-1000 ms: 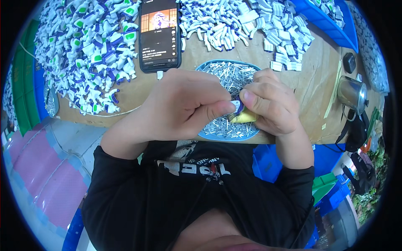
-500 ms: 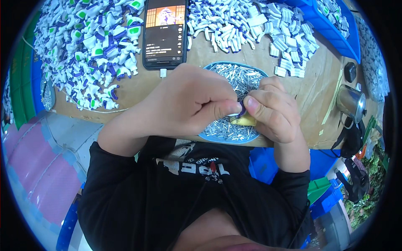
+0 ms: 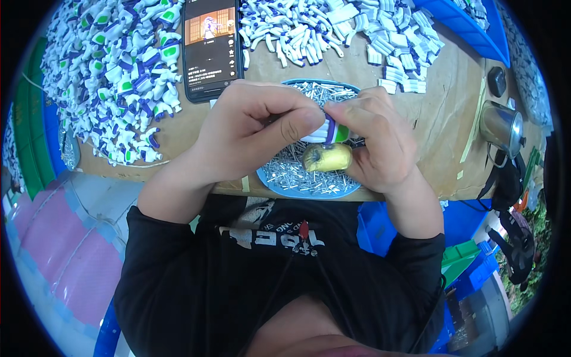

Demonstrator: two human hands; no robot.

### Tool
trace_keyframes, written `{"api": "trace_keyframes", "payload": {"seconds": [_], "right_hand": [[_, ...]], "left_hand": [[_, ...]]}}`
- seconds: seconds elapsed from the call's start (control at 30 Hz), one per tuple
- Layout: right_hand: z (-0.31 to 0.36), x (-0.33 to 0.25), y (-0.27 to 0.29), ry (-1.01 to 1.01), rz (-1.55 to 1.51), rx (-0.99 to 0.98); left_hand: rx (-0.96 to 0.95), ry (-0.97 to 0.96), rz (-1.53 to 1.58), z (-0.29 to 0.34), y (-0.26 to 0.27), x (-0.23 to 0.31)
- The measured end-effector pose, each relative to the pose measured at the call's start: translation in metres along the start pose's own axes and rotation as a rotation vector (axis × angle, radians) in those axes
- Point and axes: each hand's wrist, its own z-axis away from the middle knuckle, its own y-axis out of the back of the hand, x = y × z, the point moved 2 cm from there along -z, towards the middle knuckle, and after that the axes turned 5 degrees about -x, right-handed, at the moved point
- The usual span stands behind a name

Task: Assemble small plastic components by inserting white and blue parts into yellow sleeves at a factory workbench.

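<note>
Both my hands meet over a blue oval tray (image 3: 279,189) full of short metal pins. A small white plastic piece with purple and green parts (image 3: 328,131) sits between them. My left hand (image 3: 256,131) is closed, its thumb and forefinger pinching at the left side of this piece. My right hand (image 3: 380,137) is also closed, with its fingers around the right side and top of it. Just below the piece, a yellow rounded object with a dark end (image 3: 327,157) projects from my right palm; its kind cannot be made out.
A heap of white, purple and green plastic parts (image 3: 113,77) covers the table's left. A phone (image 3: 211,50) lies beside it. White curved pieces (image 3: 303,35) and ribbed pieces (image 3: 404,47) are piled at the back. A metal pot (image 3: 501,128) and a blue crate (image 3: 470,30) stand right.
Both hands have shifted slightly left and turned. More of the white and green piece and the yellow object now shows. In the picture, the tray and phone appear further left.
</note>
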Motion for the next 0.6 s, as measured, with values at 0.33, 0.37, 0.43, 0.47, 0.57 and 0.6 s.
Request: {"api": "trace_keyframes", "payload": {"seconds": [0.33, 0.37, 0.43, 0.47, 0.57, 0.6], "right_hand": [[0.002, -0.003, 0.000, 0.040, 0.000, 0.038], [0.002, -0.004, 0.000, 0.042, 0.005, 0.048], [0.002, -0.002, 0.004, 0.059, 0.005, 0.025], [0.000, -0.002, 0.006, 0.074, 0.009, 0.002], [-0.005, -0.001, 0.010, 0.006, 0.006, 0.053], [-0.005, -0.001, 0.010, 0.007, 0.004, 0.054]], "left_hand": [[-0.021, 0.021, -0.016, 0.000, -0.003, 0.006], [-0.020, 0.026, -0.016, 0.001, -0.003, 0.005], [-0.018, 0.030, -0.017, 0.001, -0.003, 0.005], [0.007, -0.052, -0.132, 0.000, -0.003, 0.006], [0.066, -0.270, -0.410, -0.003, -0.004, 0.008], [0.101, -0.404, -0.573, -0.004, -0.005, 0.010]]}}
